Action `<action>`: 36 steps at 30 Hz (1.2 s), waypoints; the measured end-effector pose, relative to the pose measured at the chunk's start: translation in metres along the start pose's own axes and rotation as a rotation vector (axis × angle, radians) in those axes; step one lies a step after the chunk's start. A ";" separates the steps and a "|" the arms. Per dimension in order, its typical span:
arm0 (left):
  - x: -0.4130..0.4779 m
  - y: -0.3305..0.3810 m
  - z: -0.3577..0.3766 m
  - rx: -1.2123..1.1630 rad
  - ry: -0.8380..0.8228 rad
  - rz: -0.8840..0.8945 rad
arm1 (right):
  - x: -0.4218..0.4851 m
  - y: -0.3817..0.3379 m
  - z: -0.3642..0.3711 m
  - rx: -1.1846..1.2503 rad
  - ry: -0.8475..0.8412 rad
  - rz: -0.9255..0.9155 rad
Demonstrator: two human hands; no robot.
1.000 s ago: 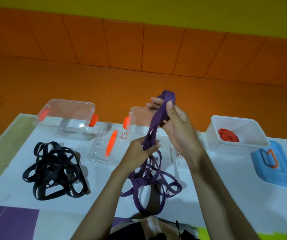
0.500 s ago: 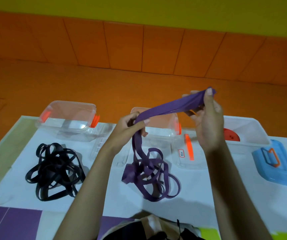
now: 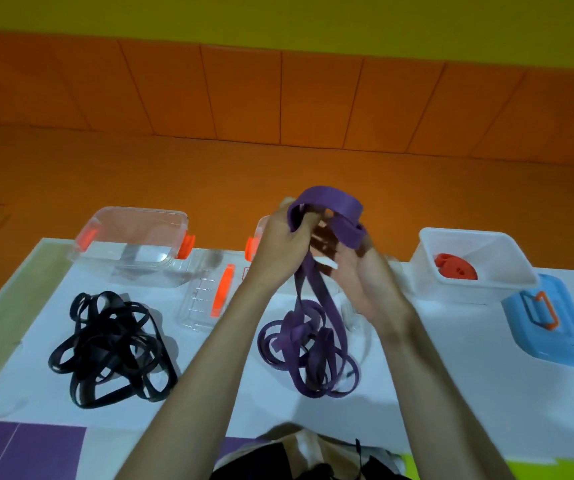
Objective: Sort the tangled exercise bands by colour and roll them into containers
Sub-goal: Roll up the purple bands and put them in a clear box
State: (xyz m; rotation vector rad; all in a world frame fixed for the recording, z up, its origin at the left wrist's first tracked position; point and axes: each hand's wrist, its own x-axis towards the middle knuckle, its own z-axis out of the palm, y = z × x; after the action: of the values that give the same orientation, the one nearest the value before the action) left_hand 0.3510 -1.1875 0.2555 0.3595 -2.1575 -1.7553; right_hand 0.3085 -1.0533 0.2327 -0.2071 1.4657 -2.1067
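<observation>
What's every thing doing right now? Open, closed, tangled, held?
purple band: top looped between both hands, rest tangled below.
black bands: tangled heap, untouched.
left clear box: open, empty.
clear lid: off, lying flat.
white box: open, rolled red band inside.
blue lid: off, beside white box.
left hand: grips purple band.
right hand: holds purple band.

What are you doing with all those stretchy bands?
A person is winding up a purple exercise band. The left hand and right hand both hold its raised end, curled into a loop above the table, while the rest lies tangled below. A heap of black bands sits untouched on the left. A red roll lies in the white container on the right, with a blue lid beside it.
</observation>
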 end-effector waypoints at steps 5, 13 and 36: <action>0.010 0.009 -0.002 0.385 0.105 0.079 | -0.003 0.015 0.013 0.009 -0.100 0.103; 0.014 -0.031 -0.021 0.022 -0.063 -0.115 | 0.018 0.023 0.013 0.264 0.250 0.118; -0.037 -0.085 -0.040 -0.025 -0.253 -0.148 | 0.026 -0.023 -0.040 0.356 0.361 -0.189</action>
State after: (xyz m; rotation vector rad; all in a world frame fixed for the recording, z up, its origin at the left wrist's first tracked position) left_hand 0.3997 -1.2259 0.1760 0.3123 -2.3304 -2.0021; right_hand 0.2616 -1.0290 0.2326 0.1872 1.2652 -2.6209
